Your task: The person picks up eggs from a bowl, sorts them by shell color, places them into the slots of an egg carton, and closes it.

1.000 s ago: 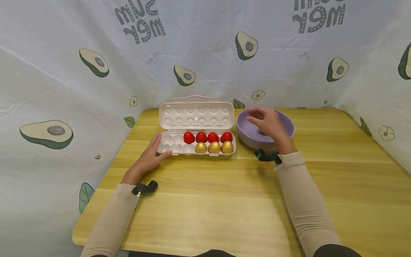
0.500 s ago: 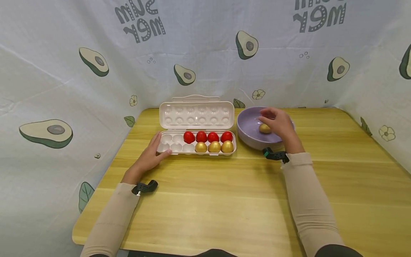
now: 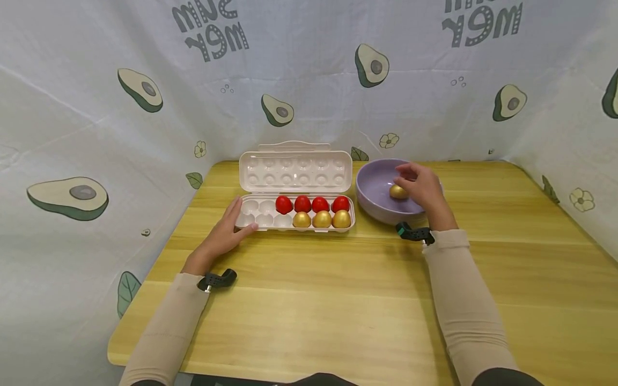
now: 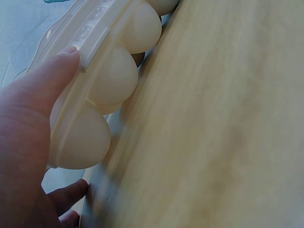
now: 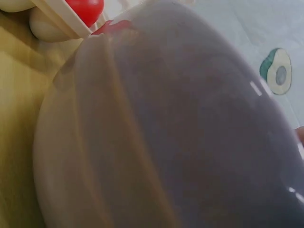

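Observation:
A pale plastic egg carton [image 3: 295,231] stands at the back of the table with its lid raised. Red eggs [image 3: 302,204] fill part of its back row, golden eggs [image 3: 322,219] part of the front row; the left cups hold none. My left hand [image 3: 223,236] rests on the carton's left end, thumb along the front rim [image 4: 57,71] and fingers extended down the side. Over the purple bowl [image 3: 381,210], my right hand [image 3: 421,186] hovers with loosely bent fingers and a gap between thumb and fingertips. One golden egg [image 3: 398,192] lies in the bowl just below the thumb.
The wooden table [image 3: 309,300] carries the carton and bowl side by side near its back edge. A white curtain [image 3: 309,69] printed with avocados hangs behind and at the sides. In the right wrist view the bowl's outer wall [image 5: 142,118] covers most of the picture.
My right hand has shifted to the right over the bowl, uncovering the golden egg, and then stays nearly still. The left hand and carton keep their place.

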The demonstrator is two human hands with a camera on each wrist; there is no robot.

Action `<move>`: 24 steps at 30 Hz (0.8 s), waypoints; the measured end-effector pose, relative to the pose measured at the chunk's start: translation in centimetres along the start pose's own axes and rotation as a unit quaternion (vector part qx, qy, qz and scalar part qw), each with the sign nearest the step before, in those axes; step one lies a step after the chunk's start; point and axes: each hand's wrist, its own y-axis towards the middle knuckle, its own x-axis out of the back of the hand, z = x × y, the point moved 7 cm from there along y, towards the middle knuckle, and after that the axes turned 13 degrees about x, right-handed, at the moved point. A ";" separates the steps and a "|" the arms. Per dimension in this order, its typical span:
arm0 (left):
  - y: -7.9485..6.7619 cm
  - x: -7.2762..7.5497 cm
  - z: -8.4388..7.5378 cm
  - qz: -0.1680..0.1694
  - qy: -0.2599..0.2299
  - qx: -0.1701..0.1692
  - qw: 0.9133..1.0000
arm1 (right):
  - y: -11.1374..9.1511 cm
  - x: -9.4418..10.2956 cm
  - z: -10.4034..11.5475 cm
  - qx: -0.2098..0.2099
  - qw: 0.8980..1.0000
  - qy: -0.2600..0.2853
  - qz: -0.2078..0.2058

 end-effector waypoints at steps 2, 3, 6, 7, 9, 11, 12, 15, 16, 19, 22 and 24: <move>0.0 0.0 0.0 -0.001 0.003 0.001 1.000 | 0.0 0.0 0.0 -0.003 1.000 -0.007 0.002; 0.1 0.0 0.0 -0.002 0.004 0.001 1.000 | 0.0 0.0 0.0 -0.004 1.000 -0.011 0.003; 0.1 0.0 0.0 -0.001 0.005 0.003 1.000 | 0.0 -0.1 -0.1 -0.005 1.000 -0.028 0.008; 0.1 0.0 0.0 -0.001 0.006 0.002 1.000 | 0.0 -0.1 -0.1 -0.004 0.999 -0.035 0.010; 0.0 0.0 0.0 -0.001 0.005 0.003 1.000 | 0.0 -0.2 -0.1 -0.002 0.999 -0.045 0.015; 0.0 0.0 0.0 0.000 0.004 0.003 1.000 | 0.0 -0.3 -0.2 0.000 0.998 -0.052 0.019; 0.0 0.0 0.0 0.000 0.004 0.003 1.000 | 0.1 -0.3 -0.2 0.001 0.998 -0.054 0.021; 0.0 0.0 -0.1 0.001 0.003 0.004 1.000 | 0.1 -0.5 -0.2 -0.003 0.998 -0.052 0.032; 0.0 0.0 -0.1 0.001 0.003 0.004 1.000 | 0.0 -0.6 -0.2 -0.006 0.998 -0.051 0.037; -0.1 0.0 -0.1 0.001 0.004 0.003 1.000 | 0.0 -0.8 -0.2 -0.013 0.997 -0.050 0.057; -0.1 0.1 -0.1 -0.001 0.005 0.001 1.000 | -0.1 -0.9 -0.1 -0.012 0.996 -0.055 0.073; -0.1 0.1 -0.1 0.000 0.004 0.000 1.000 | -0.1 -1.0 0.0 -0.012 0.995 -0.058 0.077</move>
